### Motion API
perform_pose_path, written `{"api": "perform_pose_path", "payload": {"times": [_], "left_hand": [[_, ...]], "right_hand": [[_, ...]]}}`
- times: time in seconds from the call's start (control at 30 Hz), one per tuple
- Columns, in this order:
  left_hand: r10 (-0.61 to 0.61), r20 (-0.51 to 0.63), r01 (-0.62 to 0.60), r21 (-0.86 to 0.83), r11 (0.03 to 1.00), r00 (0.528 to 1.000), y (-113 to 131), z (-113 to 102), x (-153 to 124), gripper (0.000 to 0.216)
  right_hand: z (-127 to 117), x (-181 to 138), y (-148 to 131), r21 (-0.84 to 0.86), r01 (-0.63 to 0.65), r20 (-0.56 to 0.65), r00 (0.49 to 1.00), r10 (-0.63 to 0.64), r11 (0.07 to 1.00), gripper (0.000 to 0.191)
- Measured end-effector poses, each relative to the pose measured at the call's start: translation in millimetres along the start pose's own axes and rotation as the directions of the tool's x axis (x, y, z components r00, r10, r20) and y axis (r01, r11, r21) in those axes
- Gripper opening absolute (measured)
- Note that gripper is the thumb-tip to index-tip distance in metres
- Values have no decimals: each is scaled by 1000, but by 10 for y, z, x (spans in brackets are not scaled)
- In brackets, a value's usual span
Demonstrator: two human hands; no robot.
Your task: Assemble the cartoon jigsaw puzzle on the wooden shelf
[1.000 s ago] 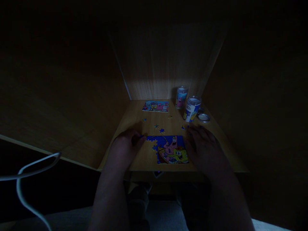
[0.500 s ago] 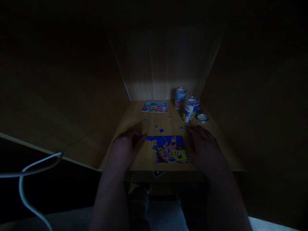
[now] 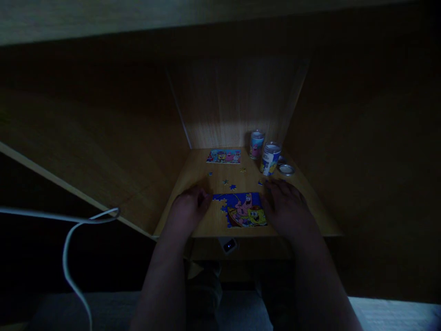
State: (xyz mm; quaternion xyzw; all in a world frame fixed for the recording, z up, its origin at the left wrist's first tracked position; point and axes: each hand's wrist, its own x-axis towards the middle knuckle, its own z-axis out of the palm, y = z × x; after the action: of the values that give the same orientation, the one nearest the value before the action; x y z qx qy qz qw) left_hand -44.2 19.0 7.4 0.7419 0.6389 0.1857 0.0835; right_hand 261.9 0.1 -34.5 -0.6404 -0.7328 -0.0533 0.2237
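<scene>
A partly assembled jigsaw puzzle (image 3: pixel 246 211) with blue background and cartoon figures lies near the desk's front edge. A narrow top row of it reaches left. My left hand (image 3: pixel 189 206) is closed in a pinch at that row's left end; the jigsaw piece at its fingertips is mostly hidden. My right hand (image 3: pixel 285 204) rests flat along the puzzle's right edge, fingers stretched forward, holding nothing visible. Beyond the puzzle lie several loose pieces, among them a blue piece (image 3: pixel 233 187), a pale piece (image 3: pixel 225 182) and one piece (image 3: pixel 260 183) near my right fingertips.
A finished-looking cartoon picture (image 3: pixel 224 156) lies at the back. Two clear-topped printed canisters (image 3: pixel 257 145) stand back right, the nearer canister (image 3: pixel 270 159) beside a round metal lid (image 3: pixel 286 170). Wooden panels enclose the desk (image 3: pixel 210 225). A white cable (image 3: pixel 69 257) hangs at left.
The camera view has tilted and shifted slightly. My left hand stays pinched by the top row's left end, its fingertips close against it. My right hand keeps its place beside the puzzle.
</scene>
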Motion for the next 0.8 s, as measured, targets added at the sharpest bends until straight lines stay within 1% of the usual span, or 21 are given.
{"api": "perform_pose_path", "payload": {"times": [0.13,0.23,0.3,0.4,0.53,0.67,0.8], "left_hand": [[-8,-16,10,140,990,1000,20,38,22,32],[-28,-33,33,156,987,999,41,39,22,37],[-40,-29,44,155,987,999,50,29,17,36],[-72,-24,75,143,987,997,45,2,8,36],[-112,-31,114,69,991,993,-6,-63,-7,41],[-115,-38,112,-82,990,993,-87,-139,-21,44],[-123,-27,116,-199,973,992,-135,-178,-30,31]], "right_hand": [[-10,4,-27,-24,-3,18,1000,3,1000,54],[-20,14,-38,-21,-14,39,999,15,1000,56],[-28,25,-43,-13,-25,74,997,26,1000,57],[-41,41,-56,-5,-32,93,995,33,999,57],[-73,56,-86,5,-56,123,991,55,998,58],[-116,64,-113,3,-76,156,985,75,997,61],[-161,69,-136,3,-88,183,979,86,996,61]]}}
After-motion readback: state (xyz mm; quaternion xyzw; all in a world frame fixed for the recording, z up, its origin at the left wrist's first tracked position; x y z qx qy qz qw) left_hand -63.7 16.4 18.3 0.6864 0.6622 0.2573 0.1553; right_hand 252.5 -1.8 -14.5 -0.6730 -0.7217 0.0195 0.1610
